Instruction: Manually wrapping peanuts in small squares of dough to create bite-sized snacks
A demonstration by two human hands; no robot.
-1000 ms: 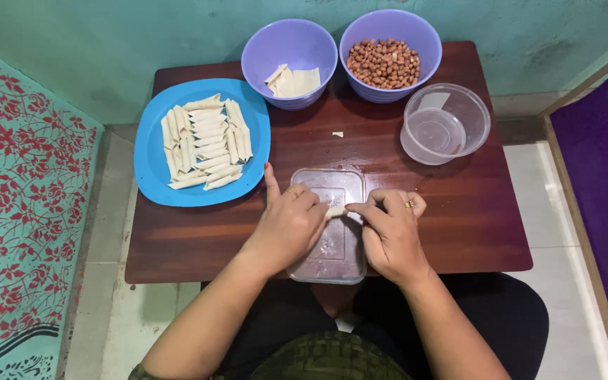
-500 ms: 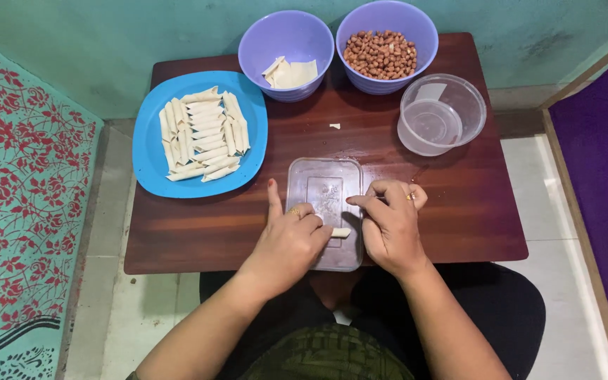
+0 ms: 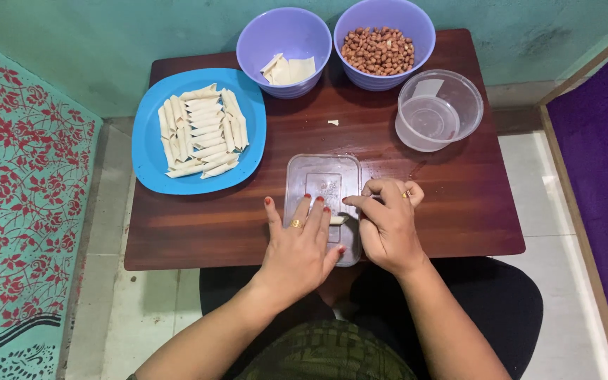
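Item one, dark brown wooden table, as I see it from the head camera; item two, clear rectangular plastic lid lying flat near the table's front edge, its near end under my hands; item three, small pale rolled pastry wrapper resting on that lid, between the two hands; left hand laid flat and palm-down on the lid, fingers spread, its fingertips touching the roll, so its grip is open and holds nothing; right hand curled, thumb and forefinger pinched together at the right end of the roll, grip closed on it as far as I can tell; item four, round blue plastic plate at the left of the table, bearing a stack of finished pale pastry rolls laid side by side; item five, lavender plastic bowl at the back, with a few flat square wrappers in it; item six, second lavender plastic bowl just beside it, filled with brown peanuts; item seven, clear round plastic tub at the right, holding a little water; item eight, small pale scrap lying alone on the bare wood between the bowls and the lid.
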